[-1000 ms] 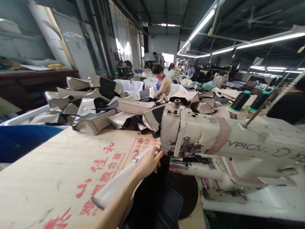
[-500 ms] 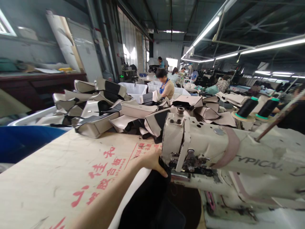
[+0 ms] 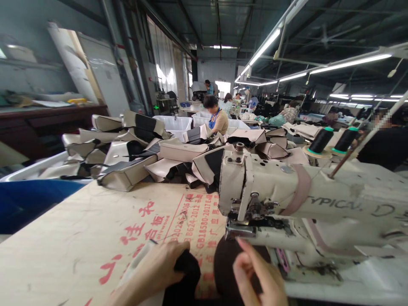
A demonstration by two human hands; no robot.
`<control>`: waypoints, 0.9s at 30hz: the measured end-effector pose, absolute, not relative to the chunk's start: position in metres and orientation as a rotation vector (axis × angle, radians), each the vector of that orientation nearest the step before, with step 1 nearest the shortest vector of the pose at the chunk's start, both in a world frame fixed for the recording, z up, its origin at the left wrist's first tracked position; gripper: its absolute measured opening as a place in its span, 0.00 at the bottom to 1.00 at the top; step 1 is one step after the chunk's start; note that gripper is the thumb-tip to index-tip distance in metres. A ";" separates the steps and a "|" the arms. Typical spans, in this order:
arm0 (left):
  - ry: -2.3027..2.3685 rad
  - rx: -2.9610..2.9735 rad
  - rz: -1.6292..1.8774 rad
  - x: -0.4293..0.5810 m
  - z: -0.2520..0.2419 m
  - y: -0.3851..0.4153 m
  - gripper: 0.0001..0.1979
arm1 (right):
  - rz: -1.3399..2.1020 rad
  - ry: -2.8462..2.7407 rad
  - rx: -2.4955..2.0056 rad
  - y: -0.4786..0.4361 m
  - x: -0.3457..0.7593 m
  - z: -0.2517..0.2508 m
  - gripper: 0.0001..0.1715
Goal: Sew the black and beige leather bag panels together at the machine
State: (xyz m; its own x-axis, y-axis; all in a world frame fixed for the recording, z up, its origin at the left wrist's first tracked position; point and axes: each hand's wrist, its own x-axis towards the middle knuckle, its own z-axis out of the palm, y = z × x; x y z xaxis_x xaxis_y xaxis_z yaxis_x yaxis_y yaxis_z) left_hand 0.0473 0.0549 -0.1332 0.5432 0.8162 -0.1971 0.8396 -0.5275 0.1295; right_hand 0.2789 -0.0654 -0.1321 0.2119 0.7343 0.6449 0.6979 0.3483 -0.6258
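Observation:
My left hand [image 3: 161, 270] grips a soft piece with black lining [image 3: 189, 272] and a pale outer side, low over the plywood tabletop [image 3: 79, 238]. The hand covers part of this piece, and its lower end runs out of view. My right hand [image 3: 261, 278] is in front of the sewing machine [image 3: 267, 182], index finger stretched out and the other fingers loosely curled. Nothing shows in it. Just beyond its fingertips is the machine's narrow arm [image 3: 242, 230], with no material on it. A dark brown round pad [image 3: 223, 263] lies below that arm.
A large heap of beige-and-black sewn pieces [image 3: 183, 151] stands behind the tabletop, partly in a white bin [image 3: 38, 168]. Two black thread spools [image 3: 321, 140] stand by the machine. A person [image 3: 219, 121] sits beyond the heap; another [image 3: 382, 140] is at the right.
My left hand has drawn the black-lined piece away from the machine's needle area, toward me. My right hand has come into view below the machine's arm. The view has shifted slightly.

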 end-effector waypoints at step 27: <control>1.314 2.656 -0.233 0.036 -0.069 0.005 0.07 | -0.013 -2.243 -1.099 -0.028 0.246 -0.140 0.14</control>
